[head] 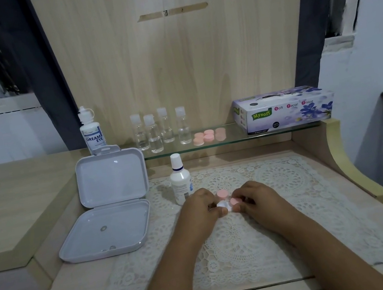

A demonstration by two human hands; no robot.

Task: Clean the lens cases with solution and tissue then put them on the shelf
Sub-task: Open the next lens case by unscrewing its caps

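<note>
A pink lens case [222,195] lies on the lace mat [296,203] between my hands. My left hand [200,210] grips its white body near the front. My right hand [254,199] pinches the pink cap on the case's right side. A white solution bottle [180,181] stands just left of my left hand. Several pink lens cases [209,136] sit on the glass shelf [235,137]. The tissue box [283,109] rests on the shelf's right end.
An open grey plastic box [109,204] lies at the left of the mat. Several small clear bottles [161,130] and a larger "Dream Eye" bottle [92,131] stand on the shelf. A wooden panel rises behind.
</note>
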